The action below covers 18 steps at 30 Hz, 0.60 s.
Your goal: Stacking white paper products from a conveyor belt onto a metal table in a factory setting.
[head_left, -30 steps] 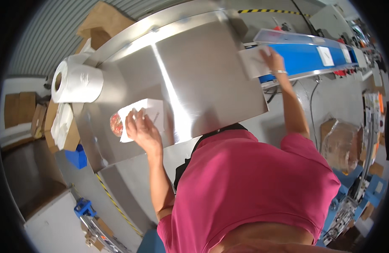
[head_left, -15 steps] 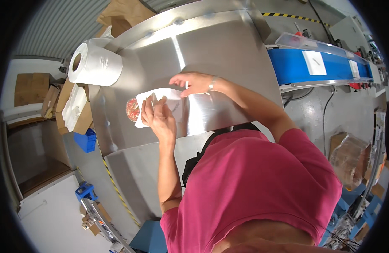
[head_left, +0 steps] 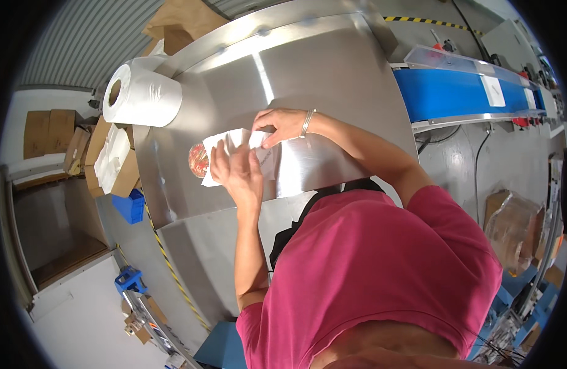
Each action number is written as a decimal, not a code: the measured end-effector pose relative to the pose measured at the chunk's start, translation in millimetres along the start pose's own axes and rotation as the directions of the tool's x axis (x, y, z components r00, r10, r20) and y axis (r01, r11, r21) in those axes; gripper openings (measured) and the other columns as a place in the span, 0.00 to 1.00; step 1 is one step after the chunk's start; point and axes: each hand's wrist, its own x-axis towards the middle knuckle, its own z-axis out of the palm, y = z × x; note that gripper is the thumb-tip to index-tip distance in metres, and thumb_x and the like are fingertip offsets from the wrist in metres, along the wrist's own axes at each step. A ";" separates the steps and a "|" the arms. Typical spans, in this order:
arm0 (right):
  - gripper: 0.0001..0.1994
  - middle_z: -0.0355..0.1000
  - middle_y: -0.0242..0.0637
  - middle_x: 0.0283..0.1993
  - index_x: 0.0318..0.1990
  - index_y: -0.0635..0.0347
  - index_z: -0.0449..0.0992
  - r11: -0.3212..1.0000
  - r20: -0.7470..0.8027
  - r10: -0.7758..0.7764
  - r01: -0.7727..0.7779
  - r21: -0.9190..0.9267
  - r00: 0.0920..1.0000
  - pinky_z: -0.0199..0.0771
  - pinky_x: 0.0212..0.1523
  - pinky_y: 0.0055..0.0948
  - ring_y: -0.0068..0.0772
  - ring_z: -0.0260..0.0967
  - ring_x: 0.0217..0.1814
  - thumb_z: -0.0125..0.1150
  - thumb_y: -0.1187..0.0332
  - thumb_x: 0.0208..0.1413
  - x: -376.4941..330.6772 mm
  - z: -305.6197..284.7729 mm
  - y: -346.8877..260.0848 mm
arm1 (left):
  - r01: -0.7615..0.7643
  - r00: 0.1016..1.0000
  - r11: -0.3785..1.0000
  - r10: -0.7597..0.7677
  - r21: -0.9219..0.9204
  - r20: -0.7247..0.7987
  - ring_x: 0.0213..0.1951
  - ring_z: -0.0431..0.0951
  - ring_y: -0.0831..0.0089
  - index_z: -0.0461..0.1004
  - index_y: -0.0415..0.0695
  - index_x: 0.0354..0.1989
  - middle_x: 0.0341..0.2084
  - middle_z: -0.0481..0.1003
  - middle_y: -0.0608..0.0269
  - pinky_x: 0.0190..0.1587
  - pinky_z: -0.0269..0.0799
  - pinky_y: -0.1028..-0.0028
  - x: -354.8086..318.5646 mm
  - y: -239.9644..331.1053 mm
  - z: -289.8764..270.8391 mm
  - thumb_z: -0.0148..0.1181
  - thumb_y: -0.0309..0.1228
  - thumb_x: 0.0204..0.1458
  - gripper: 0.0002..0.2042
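Both hands work on 1 white paper sheet (head_left: 234, 154) lying flat near the front edge of the steel bench (head_left: 332, 80). A round red item (head_left: 198, 160) peeks out from under the sheet's left end, so the wrapping looks partly done: the paper already covers most of it, while that left edge is not yet closed. The left hand (head_left: 237, 172) lies loosely open, palm down, fingers spread across the middle of the sheet, pressing rather than gripping. The right hand (head_left: 282, 125) is curled at the sheet's upper right corner, fingertips pinching or pinning the paper there; which, I cannot tell. A large paper roll (head_left: 142, 96) stands well apart at the bench's far left corner.
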 end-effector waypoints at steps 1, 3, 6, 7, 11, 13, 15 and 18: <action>0.21 0.70 0.37 0.48 0.47 0.60 0.71 0.998 -0.030 -0.056 0.056 -0.011 0.998 0.69 0.48 0.32 0.37 0.68 0.48 0.67 0.64 0.45 -7.1 2.3 7.3 | 0.025 0.999 0.999 -0.026 -0.019 -0.046 0.61 0.56 0.46 0.74 0.43 0.47 0.57 0.61 0.48 0.60 0.49 0.49 0.4 -1.0 1.8 0.61 0.36 0.49 0.17; 0.21 0.72 0.39 0.43 0.48 0.62 0.70 0.995 0.014 0.098 -0.098 0.027 0.995 0.69 0.47 0.32 0.38 0.70 0.45 0.64 0.61 0.49 -27.2 -7.5 3.1 | -0.002 0.991 0.981 0.027 0.193 -0.128 0.59 0.59 0.46 0.67 0.40 0.53 0.55 0.64 0.46 0.58 0.55 0.51 7.7 -1.9 -2.8 0.65 0.43 0.45 0.29; 0.19 0.73 0.41 0.39 0.47 0.59 0.69 0.932 -0.150 0.266 -0.215 0.291 0.952 0.68 0.42 0.33 0.35 0.70 0.41 0.58 0.55 0.55 -68.4 -12.6 9.8 | 0.064 0.996 0.976 -0.049 0.208 -0.075 0.54 0.69 0.52 0.65 0.37 0.53 0.53 0.68 0.48 0.54 0.67 0.60 12.9 -15.2 -12.8 0.71 0.39 0.40 0.33; 0.22 0.73 0.44 0.41 0.48 0.60 0.68 0.907 -0.180 0.368 -0.310 0.284 0.912 0.68 0.44 0.34 0.39 0.70 0.43 0.57 0.52 0.55 -86.6 -25.2 3.4 | 0.118 0.993 0.964 -0.114 0.240 -0.032 0.55 0.69 0.54 0.66 0.37 0.52 0.54 0.67 0.49 0.55 0.67 0.61 10.9 -8.4 -17.4 0.70 0.37 0.40 0.31; 0.21 0.72 0.45 0.40 0.46 0.60 0.69 0.872 -0.507 0.479 -0.452 0.187 0.717 0.68 0.42 0.36 0.38 0.71 0.41 0.53 0.50 0.57 -167.9 -57.7 36.2 | 0.083 0.996 0.972 -0.088 0.220 0.015 0.52 0.71 0.51 0.61 0.38 0.57 0.52 0.68 0.47 0.50 0.69 0.58 10.9 -14.5 -17.3 0.67 0.39 0.43 0.33; 0.22 0.73 0.44 0.40 0.50 0.59 0.68 0.838 -0.710 0.486 -0.502 0.213 0.510 0.69 0.43 0.35 0.39 0.71 0.42 0.57 0.52 0.56 -219.5 -73.0 72.2 | 0.198 0.975 0.957 -0.214 0.212 0.054 0.45 0.74 0.48 0.65 0.34 0.51 0.42 0.74 0.43 0.49 0.69 0.61 12.5 -4.1 -11.0 0.67 0.38 0.43 0.29; 0.21 0.73 0.43 0.39 0.50 0.59 0.70 0.732 -0.765 0.537 -0.647 0.213 0.355 0.70 0.42 0.32 0.37 0.72 0.41 0.59 0.53 0.55 -267.5 -110.0 68.4 | 0.258 0.954 0.953 -0.277 0.157 0.114 0.44 0.75 0.49 0.66 0.33 0.49 0.41 0.74 0.42 0.48 0.69 0.61 18.5 13.3 0.4 0.67 0.37 0.43 0.28; 0.19 0.75 0.42 0.38 0.46 0.59 0.73 0.704 -0.852 0.494 -0.655 0.275 0.173 0.72 0.41 0.28 0.33 0.73 0.40 0.60 0.54 0.54 -323.3 -157.4 85.1 | 0.266 0.948 0.964 -0.262 0.001 0.179 0.40 0.76 0.51 0.69 0.29 0.44 0.38 0.75 0.41 0.46 0.69 0.62 16.6 58.9 25.2 0.68 0.34 0.42 0.24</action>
